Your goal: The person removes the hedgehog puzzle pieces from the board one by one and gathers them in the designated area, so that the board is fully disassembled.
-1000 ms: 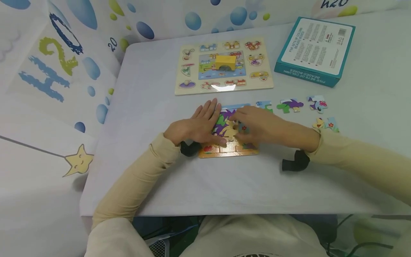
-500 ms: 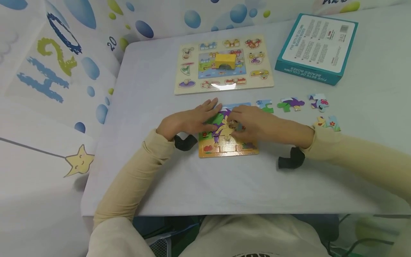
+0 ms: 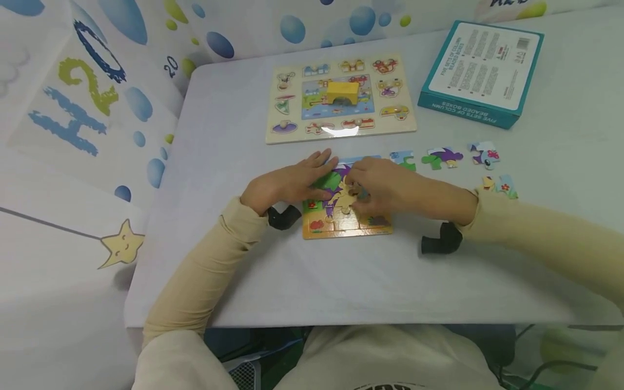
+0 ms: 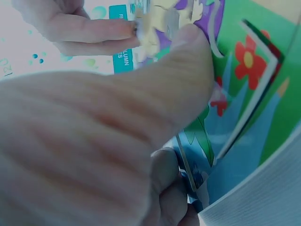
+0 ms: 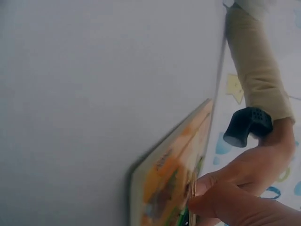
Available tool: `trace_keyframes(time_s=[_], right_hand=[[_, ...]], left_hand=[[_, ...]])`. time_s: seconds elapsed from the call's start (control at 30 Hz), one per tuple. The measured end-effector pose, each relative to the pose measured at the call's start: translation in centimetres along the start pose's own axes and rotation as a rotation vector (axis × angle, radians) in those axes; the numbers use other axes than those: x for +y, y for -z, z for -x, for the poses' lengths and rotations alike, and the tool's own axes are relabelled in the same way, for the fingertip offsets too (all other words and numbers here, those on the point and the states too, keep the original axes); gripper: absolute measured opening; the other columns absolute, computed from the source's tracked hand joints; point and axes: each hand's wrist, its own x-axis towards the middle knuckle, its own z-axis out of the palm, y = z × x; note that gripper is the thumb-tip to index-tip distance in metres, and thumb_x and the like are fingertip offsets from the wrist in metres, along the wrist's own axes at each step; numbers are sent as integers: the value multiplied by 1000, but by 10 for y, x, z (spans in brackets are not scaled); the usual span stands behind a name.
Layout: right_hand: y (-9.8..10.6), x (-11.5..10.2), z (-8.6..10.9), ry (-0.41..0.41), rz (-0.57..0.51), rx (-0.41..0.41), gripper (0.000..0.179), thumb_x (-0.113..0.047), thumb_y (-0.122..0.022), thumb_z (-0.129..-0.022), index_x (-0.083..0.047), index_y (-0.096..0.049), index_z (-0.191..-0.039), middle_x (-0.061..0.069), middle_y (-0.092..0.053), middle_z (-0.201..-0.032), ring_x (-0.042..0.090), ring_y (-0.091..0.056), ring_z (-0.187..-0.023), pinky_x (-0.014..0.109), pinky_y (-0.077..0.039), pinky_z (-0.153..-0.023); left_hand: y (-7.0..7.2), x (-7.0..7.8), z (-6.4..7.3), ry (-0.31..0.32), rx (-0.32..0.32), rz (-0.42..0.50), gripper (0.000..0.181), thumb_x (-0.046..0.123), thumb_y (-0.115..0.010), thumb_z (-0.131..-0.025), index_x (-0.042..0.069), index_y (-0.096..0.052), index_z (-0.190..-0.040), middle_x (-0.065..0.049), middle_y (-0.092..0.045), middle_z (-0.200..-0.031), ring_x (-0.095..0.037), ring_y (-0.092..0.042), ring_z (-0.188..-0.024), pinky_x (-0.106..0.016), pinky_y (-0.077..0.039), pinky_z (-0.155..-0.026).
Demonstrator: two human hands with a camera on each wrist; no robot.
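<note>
A small jigsaw puzzle in a tray, with an orange lower border and a yellow character amid purple and green, lies in front of the person. My left hand rests on its left side, thumb across the picture and fingers stretched toward the far edge. In the left wrist view that thumb presses on the printed surface. Over the puzzle's right half, my right hand pinches a jigsaw piece, mostly hidden by the fingers. The right wrist view shows its thumb close against the picture.
Loose jigsaw pieces lie to the right: a blue-green one, a purple-green one, a whale one and a flower one. Behind are a wooden peg puzzle bearing a yellow block and a teal box.
My left hand has shifted slightly left and its thumb has drawn back from the puzzle's middle. My right hand has moved a little left with the piece. The last half second shows hardly any motion.
</note>
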Motion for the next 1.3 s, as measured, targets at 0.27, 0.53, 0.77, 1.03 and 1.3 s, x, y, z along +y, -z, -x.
trace_keyframes(time_s=[0.27,0.53,0.77,1.03,1.3], right_hand=[[5,11,10,-30,10,36,45,-26,-72,-85,-4,-63,-123,10,-63,-120,27,-55,-115,45,-46,-101],[1,41,41,-16,-18,138,34,-22,-76,-83,-7,-67,-112,6,-67,-112,24,-55,-109,44,-47,-99],[9,53,79,-117,-50,188,32,-18,-77,-82,-9,-69,-111,4,-68,-112,21,-56,-107,43,-51,-92],[14,83,129,-190,-12,261,39,-18,-83,-76,-14,-70,-112,2,-70,-110,18,-55,-104,40,-52,-81],[8,99,155,-200,-44,301,41,-14,-86,-73,-17,-71,-111,-3,-69,-107,13,-54,-102,41,-55,-81]], left_hand=[[0,2,0,18,4,-9,80,34,-53,-101,12,-2,-158,-10,11,-164,-27,11,-151,-43,-5,-123],[0,3,-4,45,12,-42,80,35,-55,-99,16,-3,-158,-6,9,-165,-25,9,-152,-43,-6,-123],[-1,2,-3,66,12,-38,79,37,-54,-99,20,-4,-158,-3,8,-165,-23,9,-152,-44,-7,-123],[-1,1,-4,57,21,-45,80,36,-56,-99,18,-6,-158,-4,6,-165,-25,6,-152,-46,-9,-123],[-3,2,-4,80,54,-44,81,36,-59,-96,21,-9,-158,-3,2,-166,-24,3,-152,-46,-11,-123]])
